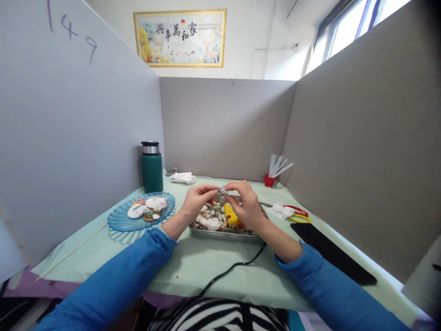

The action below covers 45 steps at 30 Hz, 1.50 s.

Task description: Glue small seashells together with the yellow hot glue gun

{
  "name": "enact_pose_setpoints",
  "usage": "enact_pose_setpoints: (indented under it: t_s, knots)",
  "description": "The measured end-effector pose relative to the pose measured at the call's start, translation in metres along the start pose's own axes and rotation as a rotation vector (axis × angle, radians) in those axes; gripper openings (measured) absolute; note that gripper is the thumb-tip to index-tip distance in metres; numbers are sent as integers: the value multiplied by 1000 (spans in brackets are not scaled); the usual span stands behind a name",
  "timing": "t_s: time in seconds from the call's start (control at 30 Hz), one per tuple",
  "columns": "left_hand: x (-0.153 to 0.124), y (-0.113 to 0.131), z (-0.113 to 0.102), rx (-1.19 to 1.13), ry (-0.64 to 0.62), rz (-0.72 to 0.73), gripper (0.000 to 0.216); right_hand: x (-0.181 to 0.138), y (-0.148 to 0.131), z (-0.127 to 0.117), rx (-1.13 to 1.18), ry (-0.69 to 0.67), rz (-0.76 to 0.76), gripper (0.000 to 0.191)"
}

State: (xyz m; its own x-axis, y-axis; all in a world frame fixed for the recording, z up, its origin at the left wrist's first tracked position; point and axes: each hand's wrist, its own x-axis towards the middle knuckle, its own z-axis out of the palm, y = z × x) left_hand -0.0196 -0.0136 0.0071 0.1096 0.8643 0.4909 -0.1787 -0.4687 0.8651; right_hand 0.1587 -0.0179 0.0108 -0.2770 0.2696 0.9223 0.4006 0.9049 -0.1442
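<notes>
Both hands meet above a metal tray (223, 235) filled with shells and small stones. My left hand (195, 202) and my right hand (245, 204) pinch a small grey speckled shell (222, 190) between their fingertips. Under my right hand, a yellow glue gun (230, 216) lies in the tray, its black cord (227, 271) running toward me over the table edge. A blue glass plate (119, 220) with several pale shells sits left of the tray.
A green flask (152, 168) stands at the back left, a white cloth (182, 177) beside it. A red cup with white sticks (270, 179), scissors with red and yellow handles (296, 214) and a black mat (334, 253) are on the right. Grey partitions wall in the desk.
</notes>
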Motion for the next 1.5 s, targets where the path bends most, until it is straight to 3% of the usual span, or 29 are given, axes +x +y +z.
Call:
enact_pose_setpoints:
  t_s: [0.13, 0.23, 0.37, 0.53, 0.7, 0.97, 1.33, 1.5]
  knots:
    - [0, 1, 0, 45, 18, 12, 21, 0, -1, 0, 61, -17, 6, 11]
    - [-1, 3, 2, 63, 26, 30, 21, 1, -2, 1, 158, -31, 90, 9]
    - [-1, 5, 3, 76, 35, 37, 25, 2, 3, 4, 398, 1, 367, 13]
    - [-1, 7, 2, 105, 49, 37, 29, 4, 12, 6, 941, -6, 742, 26]
    - [-3, 5, 4, 58, -57, 24, 38, 7, 9, 5, 1201, -19, 852, 27]
    - [-3, -4, 3, 57, -89, 2, 41, 2, 6, 11, 1146, -34, 807, 27]
    - [-5, 5, 7, 39, -97, -49, 40, 0, 9, 13, 756, -102, 708, 22]
    - [-4, 4, 6, 11, -109, -30, 37, 1, 7, 9, 499, 12, 602, 16]
